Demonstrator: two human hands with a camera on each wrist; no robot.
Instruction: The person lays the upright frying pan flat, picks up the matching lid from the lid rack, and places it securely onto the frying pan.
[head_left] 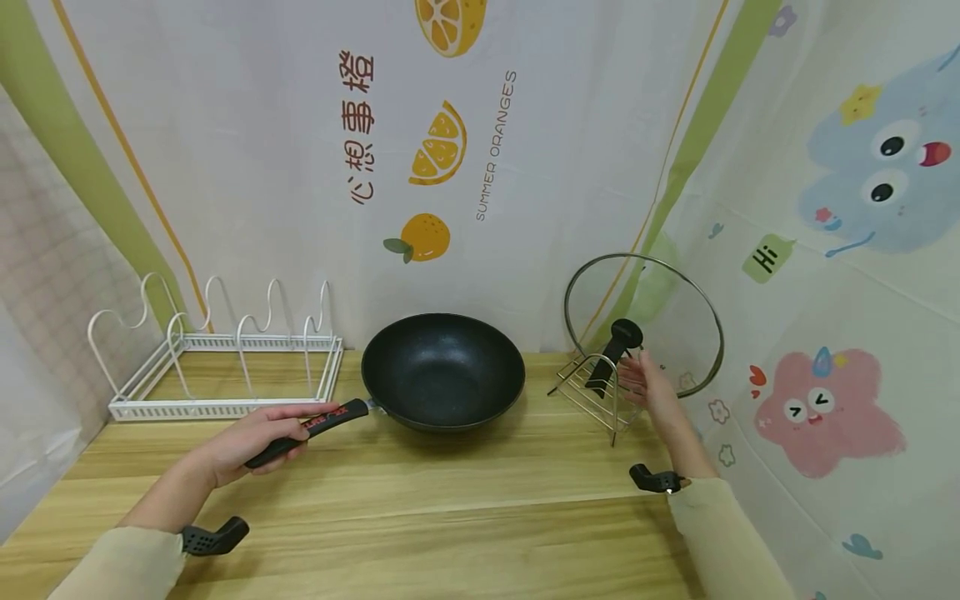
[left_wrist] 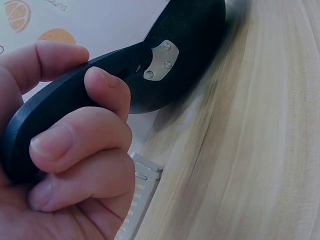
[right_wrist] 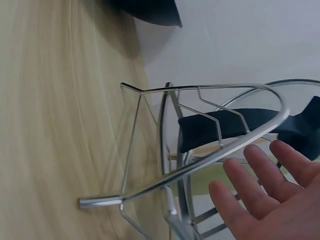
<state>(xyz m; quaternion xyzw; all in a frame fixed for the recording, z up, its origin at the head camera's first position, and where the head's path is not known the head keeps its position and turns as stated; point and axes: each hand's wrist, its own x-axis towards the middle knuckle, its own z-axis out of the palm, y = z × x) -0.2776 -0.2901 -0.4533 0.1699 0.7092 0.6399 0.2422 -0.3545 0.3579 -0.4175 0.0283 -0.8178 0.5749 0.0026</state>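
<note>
My left hand (head_left: pixel 243 440) grips the black handle (head_left: pixel 337 417) of a dark wok (head_left: pixel 442 375), its fingers curled round it in the left wrist view. The wok is upright at the back of the table; whether its base touches the wood I cannot tell. My right hand (head_left: pixel 654 390) is beside a metal wire rack (head_left: pixel 615 408), fingers extended and nothing gripped in the right wrist view. A glass lid (head_left: pixel 686 333) with a metal rim and black handle (head_left: pixel 618 350) leans upright in this rack. Whether my fingertips touch the lid is unclear.
A white rack (head_left: pixel 225 408) with tall wire loops stands at the back left of the wooden table (head_left: pixel 420 517). Printed curtains hang behind the table (head_left: pixel 277 167) and along its right side (head_left: pixel 825 317).
</note>
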